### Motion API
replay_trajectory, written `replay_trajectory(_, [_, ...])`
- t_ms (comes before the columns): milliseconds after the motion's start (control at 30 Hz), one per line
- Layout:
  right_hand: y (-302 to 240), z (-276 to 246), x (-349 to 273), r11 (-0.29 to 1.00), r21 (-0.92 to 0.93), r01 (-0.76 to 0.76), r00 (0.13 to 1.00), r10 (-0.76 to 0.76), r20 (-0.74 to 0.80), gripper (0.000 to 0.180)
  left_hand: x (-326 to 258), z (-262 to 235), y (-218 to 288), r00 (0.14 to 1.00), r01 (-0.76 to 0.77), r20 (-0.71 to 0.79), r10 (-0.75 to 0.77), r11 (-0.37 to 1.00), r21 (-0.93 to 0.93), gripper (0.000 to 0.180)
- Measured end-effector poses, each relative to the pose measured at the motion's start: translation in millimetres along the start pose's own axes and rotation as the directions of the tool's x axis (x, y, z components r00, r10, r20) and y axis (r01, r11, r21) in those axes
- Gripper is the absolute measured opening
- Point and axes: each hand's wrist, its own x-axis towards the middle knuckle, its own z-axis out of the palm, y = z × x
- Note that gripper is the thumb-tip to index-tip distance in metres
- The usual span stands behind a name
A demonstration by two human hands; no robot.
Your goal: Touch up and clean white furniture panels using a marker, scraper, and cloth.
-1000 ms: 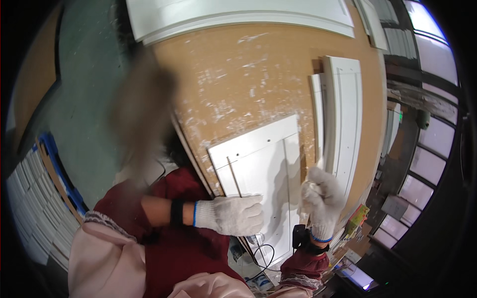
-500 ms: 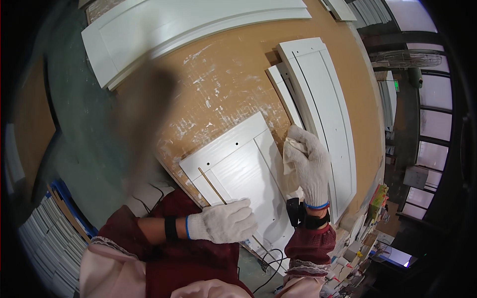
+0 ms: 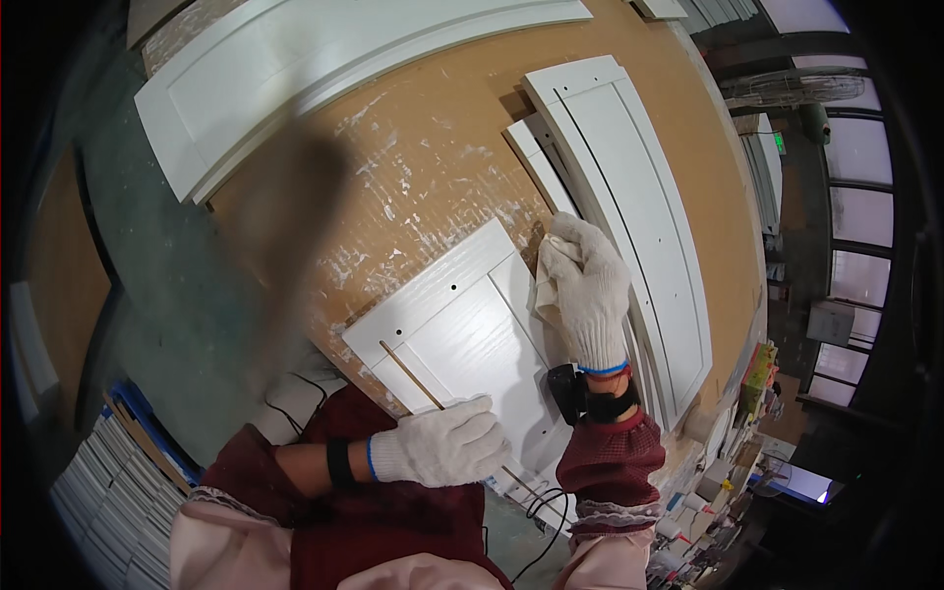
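Note:
A white panel door [image 3: 462, 334] with a recessed centre and small dark holes lies at the near part of the table. My left hand [image 3: 447, 444], in a white knitted glove, lies across its near left part with fingers stretched out. A narrow brown line [image 3: 408, 372], a groove or thin strip, runs along the panel and passes under that hand. My right hand [image 3: 592, 290], also gloved, is closed on a pale cloth [image 3: 551, 285] beside the panel's far right edge. Whether the cloth touches the edge is hard to tell.
White panels [image 3: 639, 216] lie stacked to the right on the brown, paint-marked table [image 3: 433, 147]. A long white panel [image 3: 226, 98] lies at the far left. A blurred dark shape [image 3: 295, 216] covers part of the left view. A black cable [image 3: 541, 506] hangs near the front.
My right hand with the cloth has moved farther away along the panel's right side. My left hand stays on the panel. The whole view has shifted slightly.

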Motion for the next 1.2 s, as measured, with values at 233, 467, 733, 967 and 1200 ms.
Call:
replay_trajectory(233, [-22,-4,-11,0.959,-0.201,0.201,0.949,-0.14,0.282,0.01,1,-2,1,1.0,-0.011,0.008,0.011,1.0,0.006,0.025])
replay_trajectory(467, [-33,6,-19,0.943,-0.235,0.237,0.941,-0.163,0.295,0.008,8,-1,-1,0.997,0.008,-0.07,-0.009,1.0,-0.024,0.02])
replay_trajectory(733, [-36,7,-15,0.883,-0.37,0.287,0.944,-0.196,0.264,0.005,10,0,0,0.994,0.009,-0.105,-0.014,0.999,-0.046,0.018])
replay_trajectory(967, [-31,21,-16,0.894,-0.382,0.234,0.966,-0.169,0.197,0.005,7,1,-1,0.997,0.008,-0.075,-0.011,0.999,-0.051,0.014])
replay_trajectory(1200, [-27,12,-11,0.924,-0.299,0.238,0.964,-0.187,0.19,0.005,12,-3,-1,0.995,0.02,-0.098,-0.023,0.999,-0.033,0.014])
